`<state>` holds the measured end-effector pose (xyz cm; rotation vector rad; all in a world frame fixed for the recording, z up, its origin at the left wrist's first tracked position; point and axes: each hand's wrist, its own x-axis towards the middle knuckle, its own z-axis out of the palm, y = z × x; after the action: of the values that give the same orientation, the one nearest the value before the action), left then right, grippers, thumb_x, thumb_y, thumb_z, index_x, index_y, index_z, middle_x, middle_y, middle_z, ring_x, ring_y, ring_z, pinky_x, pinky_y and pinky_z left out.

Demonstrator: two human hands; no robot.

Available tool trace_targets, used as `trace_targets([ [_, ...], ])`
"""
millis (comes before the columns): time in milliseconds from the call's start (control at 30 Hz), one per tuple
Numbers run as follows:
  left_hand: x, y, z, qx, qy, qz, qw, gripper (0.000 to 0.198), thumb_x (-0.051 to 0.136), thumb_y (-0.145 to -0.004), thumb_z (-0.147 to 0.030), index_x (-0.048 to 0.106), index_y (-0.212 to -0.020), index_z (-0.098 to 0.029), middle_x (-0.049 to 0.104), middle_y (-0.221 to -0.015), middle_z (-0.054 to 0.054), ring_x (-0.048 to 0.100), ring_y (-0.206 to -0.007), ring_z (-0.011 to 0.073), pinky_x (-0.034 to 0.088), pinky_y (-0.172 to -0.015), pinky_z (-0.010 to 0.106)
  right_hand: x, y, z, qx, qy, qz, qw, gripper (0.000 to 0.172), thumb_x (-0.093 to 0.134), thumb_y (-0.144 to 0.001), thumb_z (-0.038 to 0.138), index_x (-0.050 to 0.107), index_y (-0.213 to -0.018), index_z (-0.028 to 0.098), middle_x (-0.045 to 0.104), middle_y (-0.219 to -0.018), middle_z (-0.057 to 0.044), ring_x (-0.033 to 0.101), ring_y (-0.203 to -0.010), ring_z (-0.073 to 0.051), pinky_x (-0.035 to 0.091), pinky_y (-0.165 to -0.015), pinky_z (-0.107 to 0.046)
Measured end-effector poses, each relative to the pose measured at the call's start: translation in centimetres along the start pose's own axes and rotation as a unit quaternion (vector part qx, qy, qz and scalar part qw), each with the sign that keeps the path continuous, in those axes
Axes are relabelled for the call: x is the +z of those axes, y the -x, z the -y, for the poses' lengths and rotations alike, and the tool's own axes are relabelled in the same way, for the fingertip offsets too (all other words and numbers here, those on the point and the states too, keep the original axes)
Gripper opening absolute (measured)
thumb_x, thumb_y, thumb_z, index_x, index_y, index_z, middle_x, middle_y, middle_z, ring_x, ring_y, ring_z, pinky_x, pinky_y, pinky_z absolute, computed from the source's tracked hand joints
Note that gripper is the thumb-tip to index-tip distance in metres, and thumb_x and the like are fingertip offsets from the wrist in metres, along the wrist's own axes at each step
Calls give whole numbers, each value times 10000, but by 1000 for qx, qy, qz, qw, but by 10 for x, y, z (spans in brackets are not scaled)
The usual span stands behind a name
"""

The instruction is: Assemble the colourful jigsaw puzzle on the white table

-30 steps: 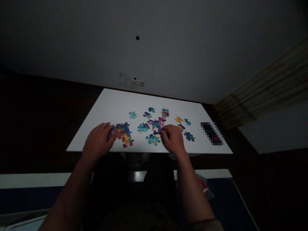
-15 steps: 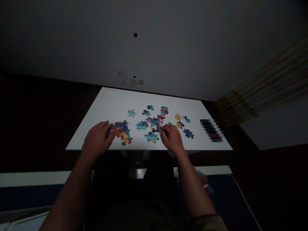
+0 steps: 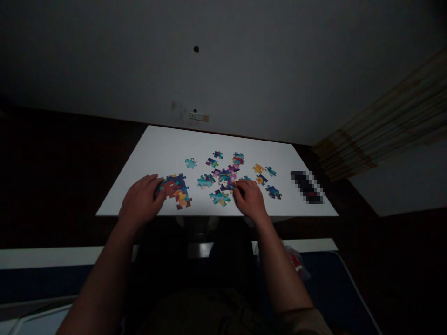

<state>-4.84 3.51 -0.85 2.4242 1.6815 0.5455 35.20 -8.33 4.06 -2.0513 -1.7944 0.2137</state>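
Head view: no container shows; the white table [image 3: 157,149] carries everything. The left hand [image 3: 139,202] lies flat with fingers spread narrow, fingertips touching the left edge of the joined puzzle section [image 3: 176,188], a patch of blue, red and yellow pieces near the table's front edge. The right hand [image 3: 249,197] is curled, fingertips pressed at the loose pieces cluster [image 3: 225,177] in purple and teal; whether it pinches 1 piece I cannot tell. A teal piece pair [image 3: 220,197] lies between the hands. Scattered single pieces [image 3: 260,168] sit farther right, and a dark blurred object [image 3: 307,186] rests near the right edge.
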Motion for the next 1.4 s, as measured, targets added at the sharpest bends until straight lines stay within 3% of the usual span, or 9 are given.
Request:
trace_targets([
  [200, -1, 1, 0, 0, -1, 12, 1000, 682, 458, -1237, -537, 857, -1659, -181, 769, -1856, 222, 695, -1764, 463, 552, -1495, 687, -3, 0, 3, 4, 19, 14, 1000, 480, 543, -1271, 297, 976, -1470, 358, 912, -1608, -124, 793, -1590, -350, 615, -1442, -560],
  [533, -3, 1, -1, -3, 8, 0, 1000, 632, 506, -1215, -507, 869, -1639, -211, 807, -1804, 200, 729, -1714, 447, 573, -1477, 659, -2, -1, 2, 6, 7, 9, 1000, 477, 540, -1273, 309, 973, -1474, 314, 918, -1594, -143, 797, -1578, -356, 613, -1431, -575],
  [767, -3, 3, 0, 1, 15, -3, 1000, 609, 521, -1220, -520, 876, -1630, -241, 819, -1792, 180, 735, -1708, 439, 583, -1469, 657, -3, -2, 5, 12, 28, 22, 999, 492, 539, -1262, 315, 974, -1482, 380, 912, -1598, -127, 790, -1585, -378, 626, -1423, -615],
  [1400, -3, 2, 1, -2, 8, 8, 1000, 627, 520, -1217, -501, 868, -1640, -195, 801, -1812, 206, 722, -1724, 449, 559, -1489, 641, -3, -1, 3, 11, 7, 14, 1000, 497, 537, -1263, 322, 980, -1483, 377, 912, -1598, -133, 788, -1590, -392, 621, -1434, -635],
])
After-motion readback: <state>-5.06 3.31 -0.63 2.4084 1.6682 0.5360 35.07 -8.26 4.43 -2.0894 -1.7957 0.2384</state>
